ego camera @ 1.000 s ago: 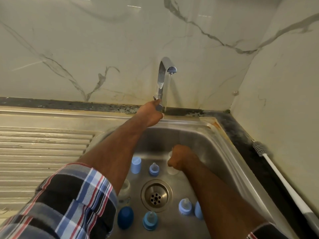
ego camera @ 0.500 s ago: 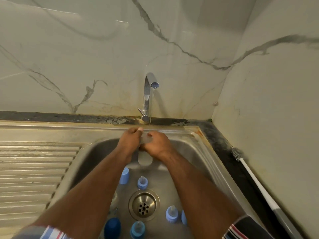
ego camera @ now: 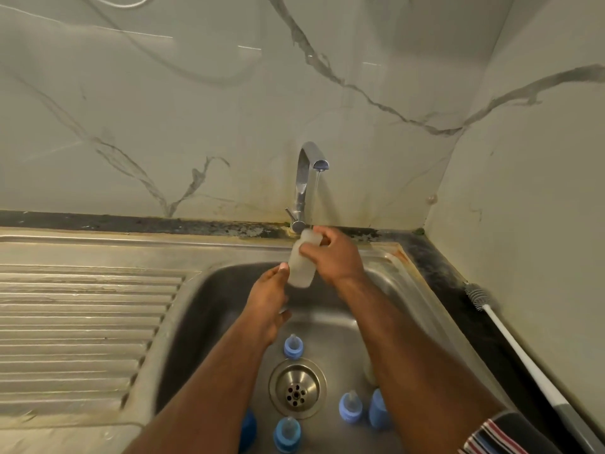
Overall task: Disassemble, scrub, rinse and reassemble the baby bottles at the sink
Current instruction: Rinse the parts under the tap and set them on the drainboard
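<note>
The bottle [ego camera: 302, 261] was a cloudy, translucent white body with no cap or teat, held above the sink [ego camera: 209, 290] under the running tap [ego camera: 307, 178]. The right hand [ego camera: 330, 257] gripped its upper part, hiding part of the neck; the left hand [ego camera: 268, 299] pinched its lower edge. It stood nearly upright, mouth upward, leaning slightly right.

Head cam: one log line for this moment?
step: rinse | right hand: grips bottle | left hand: touches base | tap: running | brush: counter
</note>
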The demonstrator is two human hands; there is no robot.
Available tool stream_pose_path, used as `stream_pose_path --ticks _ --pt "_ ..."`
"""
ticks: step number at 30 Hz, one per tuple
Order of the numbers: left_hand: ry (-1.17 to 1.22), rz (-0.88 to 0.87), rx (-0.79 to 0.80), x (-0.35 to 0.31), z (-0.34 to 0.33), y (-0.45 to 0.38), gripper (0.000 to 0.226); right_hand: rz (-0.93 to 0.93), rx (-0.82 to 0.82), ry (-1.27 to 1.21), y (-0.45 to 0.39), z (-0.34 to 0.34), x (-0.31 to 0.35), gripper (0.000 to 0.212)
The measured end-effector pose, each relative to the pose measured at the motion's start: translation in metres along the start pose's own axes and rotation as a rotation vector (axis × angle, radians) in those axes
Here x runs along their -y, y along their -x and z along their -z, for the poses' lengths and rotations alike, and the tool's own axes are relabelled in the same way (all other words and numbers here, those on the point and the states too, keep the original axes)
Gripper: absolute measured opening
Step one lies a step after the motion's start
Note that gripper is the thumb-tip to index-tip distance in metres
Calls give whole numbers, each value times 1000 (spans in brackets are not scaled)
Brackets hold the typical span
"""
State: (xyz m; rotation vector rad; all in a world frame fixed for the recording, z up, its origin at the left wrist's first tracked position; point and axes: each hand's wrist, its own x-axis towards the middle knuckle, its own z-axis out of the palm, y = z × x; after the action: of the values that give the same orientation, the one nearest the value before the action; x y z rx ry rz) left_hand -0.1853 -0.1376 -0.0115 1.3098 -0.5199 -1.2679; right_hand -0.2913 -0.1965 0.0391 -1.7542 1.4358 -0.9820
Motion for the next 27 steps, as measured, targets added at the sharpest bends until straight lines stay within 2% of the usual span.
stream_pose_path --ticks 3,6,10,13,16,19,20,23,25,27 --pt "30 27 28 1 -1 -1 33 -16 80 59 -5 -2 3 60" --pt "77 49 72 -1 -3 -2 34 -12 14 -79 -11 -3 4 54" --pt "174 93 95 -6 -3 1 32 -42 80 -104 -17 -7 -2 51" --pt "258 79 189 -8 -4 3 28 -79 32 -252 -23 -9 -2 50" --pt "292 25 233 -5 -4 1 25 -106 89 -223 -15 -17 -5 58" --pt "87 -109 139 0 -6 0 26 -182 69 -223 -1 -28 -18 83" --pt "-36 -183 105 2 -8 -2 31 -215 24 -275 1 -29 -20 84" --pt "-276 -365 86 8 -14 -1 42 -339 -148 -487 -11 -25 -17 61" --pt "-301 -384 61 8 -15 -1 45 -466 -146 -573 -19 -24 -13 66" --pt "-163 -343 52 6 -15 -3 38 -533 -81 -704 -26 -26 -14 71"
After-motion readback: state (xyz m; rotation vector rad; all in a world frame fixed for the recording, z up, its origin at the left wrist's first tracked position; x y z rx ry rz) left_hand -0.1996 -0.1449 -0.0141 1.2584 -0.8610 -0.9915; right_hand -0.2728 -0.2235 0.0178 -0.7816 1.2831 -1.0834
